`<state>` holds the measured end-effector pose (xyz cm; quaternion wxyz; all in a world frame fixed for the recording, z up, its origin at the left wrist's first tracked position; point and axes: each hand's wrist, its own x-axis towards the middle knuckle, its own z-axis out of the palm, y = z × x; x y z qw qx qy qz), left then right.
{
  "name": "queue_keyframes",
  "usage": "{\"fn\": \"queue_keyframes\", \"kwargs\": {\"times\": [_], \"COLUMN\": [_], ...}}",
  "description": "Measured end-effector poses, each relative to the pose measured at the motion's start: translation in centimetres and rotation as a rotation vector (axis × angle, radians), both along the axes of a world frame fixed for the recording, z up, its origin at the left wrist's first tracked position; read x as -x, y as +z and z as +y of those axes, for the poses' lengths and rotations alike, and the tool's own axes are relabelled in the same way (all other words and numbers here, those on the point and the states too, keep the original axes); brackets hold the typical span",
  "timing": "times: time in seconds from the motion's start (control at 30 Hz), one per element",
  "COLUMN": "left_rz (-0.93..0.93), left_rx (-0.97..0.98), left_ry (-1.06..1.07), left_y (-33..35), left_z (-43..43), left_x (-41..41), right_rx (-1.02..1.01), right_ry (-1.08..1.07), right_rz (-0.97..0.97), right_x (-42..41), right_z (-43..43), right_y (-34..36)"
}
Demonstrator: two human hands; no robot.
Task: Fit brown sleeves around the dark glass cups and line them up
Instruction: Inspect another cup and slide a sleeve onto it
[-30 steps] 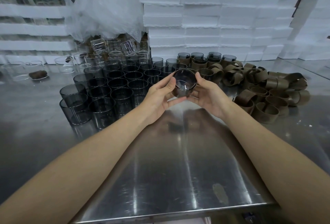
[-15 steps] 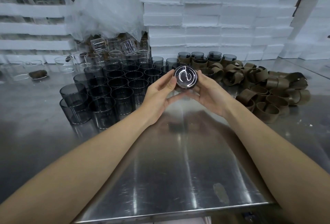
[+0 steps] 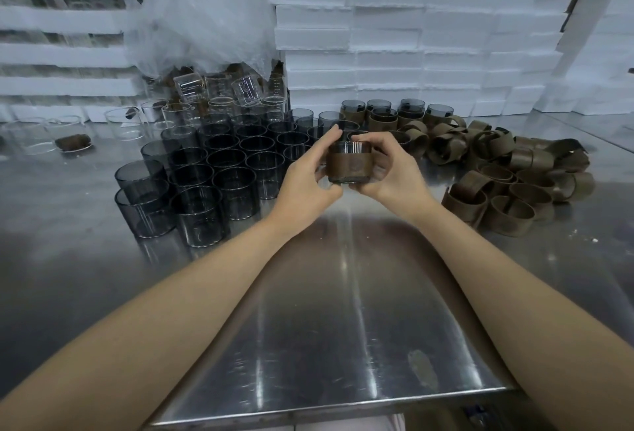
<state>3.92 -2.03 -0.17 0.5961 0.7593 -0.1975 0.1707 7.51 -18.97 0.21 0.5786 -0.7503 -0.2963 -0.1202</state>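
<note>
Both hands hold one dark glass cup upright above the steel table, a brown sleeve wrapped round its middle. My left hand grips its left side, thumb up near the rim. My right hand curls round its right side. Several bare dark glass cups stand packed together to the left. A loose heap of brown sleeves lies to the right. Several sleeved cups stand in a row behind the hands.
Stacked white foam blocks wall off the back. A crumpled plastic sheet hangs over clear glass cups at back left. Bare steel table stretches toward the near edge.
The cup was tilted with its mouth, then its base, toward me. Now it is upright with the sleeve's side facing me, and both hands have turned with it.
</note>
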Motion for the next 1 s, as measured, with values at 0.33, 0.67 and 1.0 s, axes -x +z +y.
{"fn": "queue_keyframes", "kwargs": {"times": [0.33,0.67,1.0], "left_rz": [-0.086,-0.049,-0.039], "left_rx": [-0.294,-0.399,-0.471], "left_ry": [0.036,0.036,0.04], "left_y": [-0.2,-0.6,-0.8], "left_z": [2.1,2.9,2.9], "left_x": [-1.1,-1.6,-2.0], "right_rx": [0.088,0.206,0.379], "right_ry": [-0.059,0.005,-0.036], "right_rz": [-0.008,0.028,-0.028], "right_x": [0.1,0.5,0.0], "right_z": [-0.1,-0.5,-0.8], "right_y": [-0.1,0.5,0.2]}}
